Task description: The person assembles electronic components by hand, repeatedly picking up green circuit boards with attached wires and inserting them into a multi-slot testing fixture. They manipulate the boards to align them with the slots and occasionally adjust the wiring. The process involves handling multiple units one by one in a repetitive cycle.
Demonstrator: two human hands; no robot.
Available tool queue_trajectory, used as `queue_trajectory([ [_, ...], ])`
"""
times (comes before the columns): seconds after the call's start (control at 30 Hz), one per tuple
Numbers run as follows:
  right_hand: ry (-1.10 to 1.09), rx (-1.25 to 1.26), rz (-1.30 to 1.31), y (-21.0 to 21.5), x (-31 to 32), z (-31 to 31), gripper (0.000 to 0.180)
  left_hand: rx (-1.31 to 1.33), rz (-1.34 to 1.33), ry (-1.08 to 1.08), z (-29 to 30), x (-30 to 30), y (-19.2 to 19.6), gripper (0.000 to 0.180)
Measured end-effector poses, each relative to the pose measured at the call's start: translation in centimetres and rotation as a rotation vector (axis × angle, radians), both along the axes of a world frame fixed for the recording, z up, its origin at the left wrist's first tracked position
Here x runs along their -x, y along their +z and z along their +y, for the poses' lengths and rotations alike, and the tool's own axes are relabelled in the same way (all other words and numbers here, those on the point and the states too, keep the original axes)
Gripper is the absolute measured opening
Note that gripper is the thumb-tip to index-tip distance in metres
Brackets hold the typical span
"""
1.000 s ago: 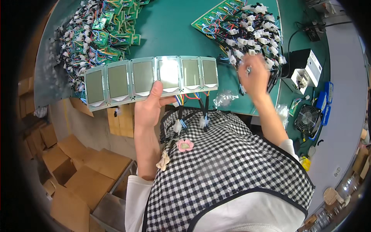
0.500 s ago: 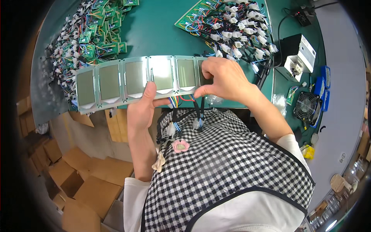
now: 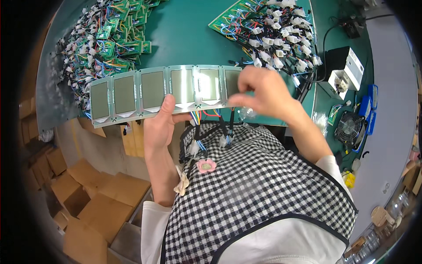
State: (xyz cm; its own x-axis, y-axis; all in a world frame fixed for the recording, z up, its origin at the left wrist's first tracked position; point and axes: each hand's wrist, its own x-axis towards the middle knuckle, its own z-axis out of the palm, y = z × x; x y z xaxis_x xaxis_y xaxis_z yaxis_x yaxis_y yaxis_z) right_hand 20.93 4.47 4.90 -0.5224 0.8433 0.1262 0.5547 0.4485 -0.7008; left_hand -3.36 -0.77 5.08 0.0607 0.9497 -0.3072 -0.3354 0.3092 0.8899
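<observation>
- the panel strip (image 3: pixel 162 90), six grey display panes in a row, lies with its long axis left to right over the near edge of the green bench (image 3: pixel 189 35); the panes face up and its left end dips slightly toward the person.
- the left hand (image 3: pixel 162 125) holds the strip from below at its near edge, thumb up on the middle panes.
- the right hand (image 3: pixel 263 90) pinches the strip's right end, fingers closed on the last pane.
- coloured wires (image 3: pixel 211 121) hang from the strip's near edge down to the apron (image 3: pixel 263 189).
- circuit boards with wires lie heaped at the bench's far left (image 3: pixel 105 44) and far right (image 3: pixel 268 31).
- cardboard boxes (image 3: pixel 88 193) stand on the floor at left; what they hold cannot be told.
</observation>
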Motion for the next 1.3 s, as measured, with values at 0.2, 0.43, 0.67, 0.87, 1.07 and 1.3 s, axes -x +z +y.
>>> queue_trajectory([
  [0.2,0.003,0.191,0.018,-0.8,0.0,0.4,0.027,-0.009,0.037,-0.068,0.0,-0.5,0.1,0.039],
  [0.43,-0.153,-0.121,0.132,-1.3,0.3,0.3,0.027,-0.040,0.015,-0.017,-0.1,-0.2,0.1,0.037],
  [0.67,-0.196,-0.314,0.072,-3.0,1.5,-1.3,0.036,-0.057,0.079,-0.050,-0.3,-0.1,0.2,0.037],
  [0.87,-0.251,-0.341,0.261,-3.9,1.3,-1.4,0.017,-0.057,0.094,-0.002,-0.2,-0.5,0.1,0.035],
  [1.07,-0.451,0.280,0.826,-4.6,-1.3,-5.2,0.007,-0.028,0.046,0.142,0.1,1.6,-0.7,0.033],
  [1.3,-0.510,0.257,-0.336,-14.7,-3.3,-7.0,0.026,0.023,0.158,0.067,0.0,1.1,-1.3,0.026],
])
